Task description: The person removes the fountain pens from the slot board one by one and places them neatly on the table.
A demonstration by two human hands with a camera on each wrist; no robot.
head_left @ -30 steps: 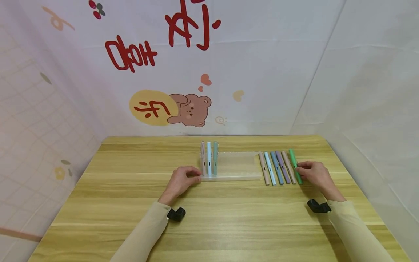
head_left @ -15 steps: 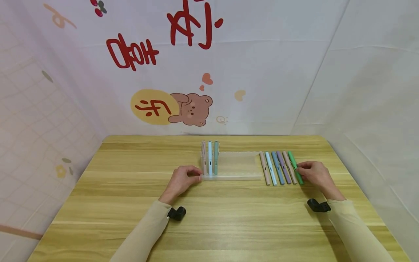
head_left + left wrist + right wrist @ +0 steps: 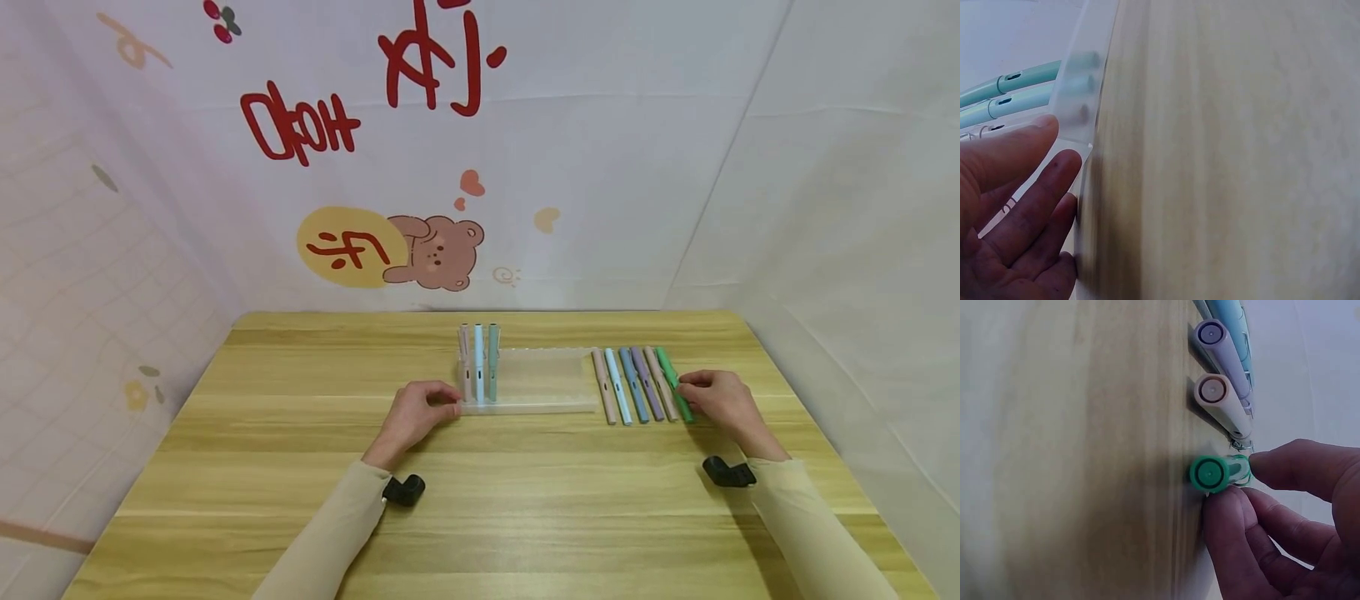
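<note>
Pen, green (image 3: 1210, 474): one, pinched between the thumb and fingertips of my right hand (image 3: 723, 402), end cap facing the wrist camera; whether it touches the tabletop (image 3: 540, 508) or sits slightly raised, I cannot tell.

Loose pens: five, lying side by side left of that pinch, nearest first: beige pen (image 3: 661, 383), purple pen (image 3: 647, 383), blue pen (image 3: 633, 385), pale blue pen (image 3: 618, 387), taupe pen (image 3: 603, 386).

Stand, clear (image 3: 543, 375): one, farther left of the pinch, its right end just beside the taupe pen.

Pens in stand: three, propped upright at the end nearest my left hand (image 3: 416, 414): mauve pen (image 3: 467, 363), light blue pen (image 3: 479, 363), teal pen (image 3: 492, 363).

Left-hand hold: thumb and forefinger at the stand's near left corner, a gap between them; whether they pinch it or merely touch, I cannot tell.

Wrist fittings: one black device (image 3: 405, 492) behind each hand, at the cream sleeves (image 3: 318, 533).
</note>
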